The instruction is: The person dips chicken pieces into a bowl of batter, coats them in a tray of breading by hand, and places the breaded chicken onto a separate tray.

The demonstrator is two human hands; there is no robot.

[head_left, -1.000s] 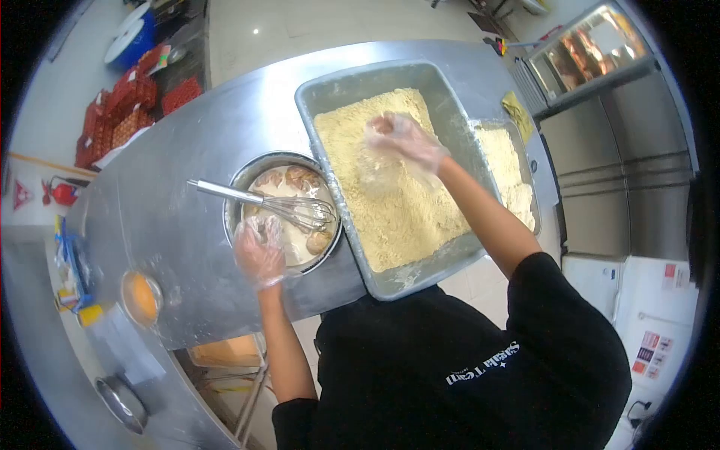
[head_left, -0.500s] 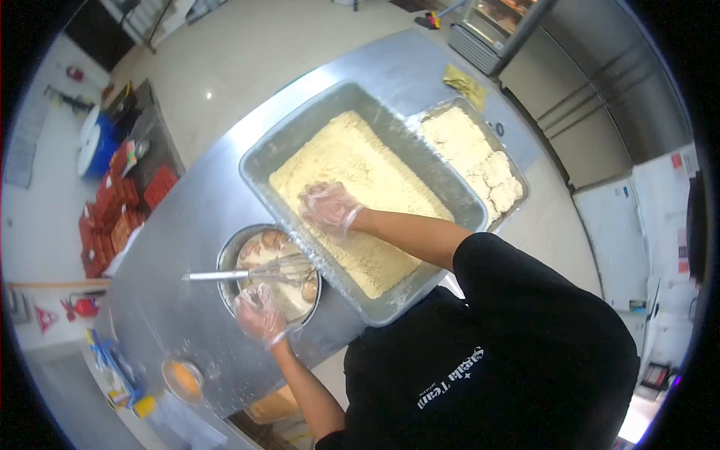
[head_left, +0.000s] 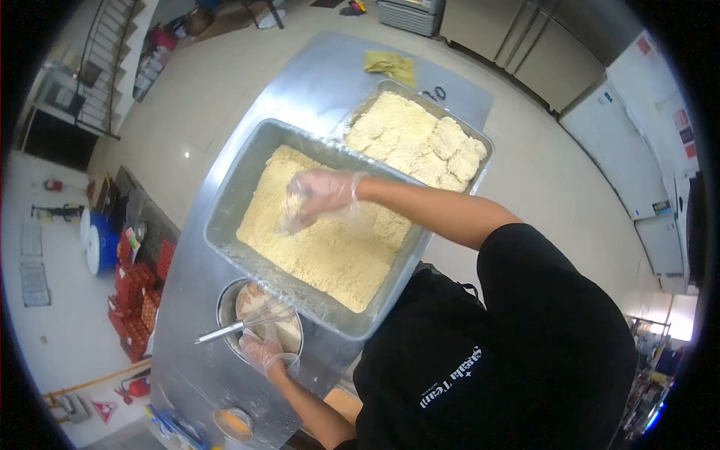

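Observation:
My right hand (head_left: 322, 196), in a clear plastic glove, is over the pale yellow flour (head_left: 322, 251) in a large grey tub (head_left: 300, 301). Its fingers curl round something flour-coated that I cannot make out. My left hand (head_left: 262, 351), also gloved, reaches into the near side of a metal bowl (head_left: 223, 307) of milky liquid with pieces in it. Its fingertips are partly hidden at the bowl, so its grip is unclear. A wire whisk (head_left: 240, 325) leans across the bowl, its handle over the rim.
A metal tray (head_left: 487, 154) of flour-coated pieces (head_left: 420, 139) adjoins the tub. Beyond it lie a yellow cloth (head_left: 390, 66) and black-handled scissors (head_left: 435, 94). A small bowl of orange contents (head_left: 234, 424) stands on the metal table (head_left: 184, 360) near its lower end.
The view has turned and shifted. My right hand has come up from the flour with its fingers curled. My left hand has moved lower into the bowl beneath the whisk.

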